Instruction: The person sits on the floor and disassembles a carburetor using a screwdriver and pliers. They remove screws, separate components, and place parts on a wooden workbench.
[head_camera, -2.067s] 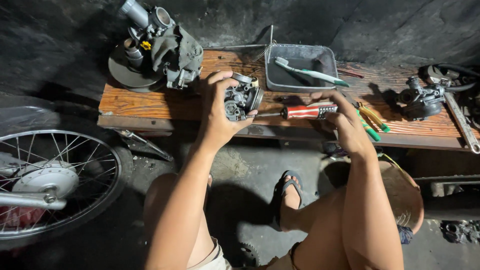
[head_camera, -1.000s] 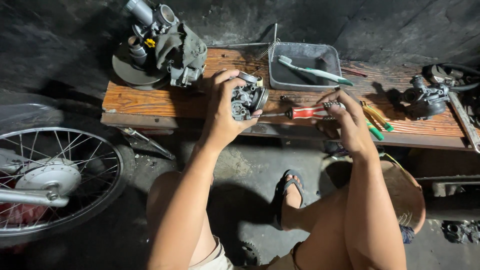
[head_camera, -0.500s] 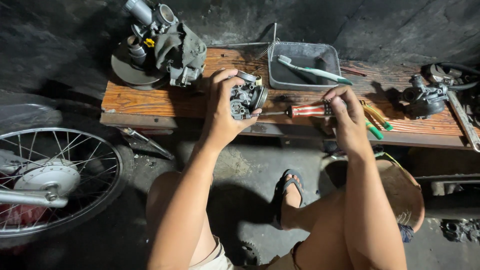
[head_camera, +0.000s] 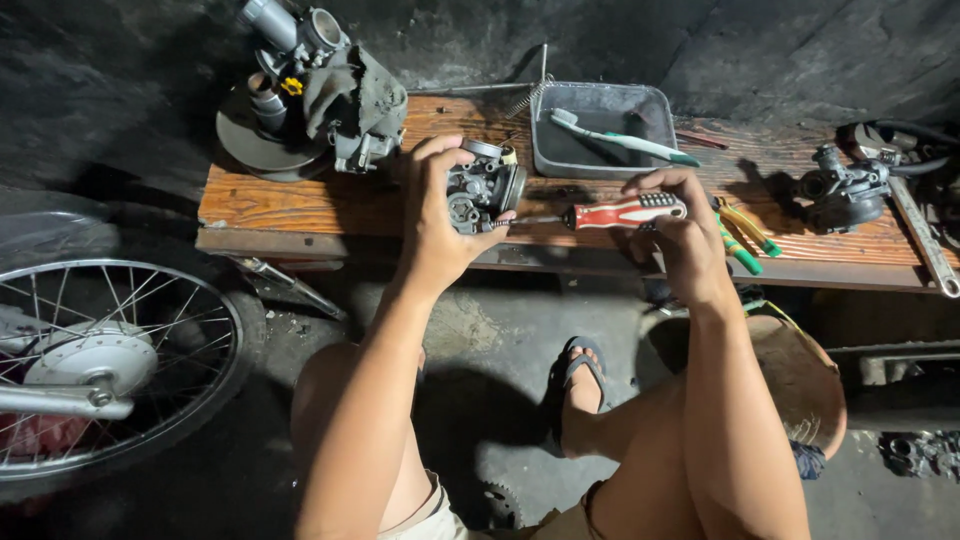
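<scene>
My left hand (head_camera: 440, 225) grips a small grey metal carburettor (head_camera: 485, 187) and holds it just above the wooden bench (head_camera: 300, 205). My right hand (head_camera: 680, 225) holds a screwdriver with a red and white handle (head_camera: 625, 211). Its shaft points left and the tip touches the carburettor's side.
A grey tray (head_camera: 600, 125) with a toothbrush (head_camera: 620, 140) sits at the back of the bench. Engine parts wrapped in a rag (head_camera: 310, 80) stand at the left, another metal part (head_camera: 845, 190) and a spanner (head_camera: 925, 245) at the right. Green-handled pliers (head_camera: 745, 235) lie near my right hand. A spoked wheel (head_camera: 100, 365) stands at the lower left.
My right hand has lifted the screwdriver off the bench and brought its tip to the carburettor. The left hand has kept the carburettor in nearly the same place.
</scene>
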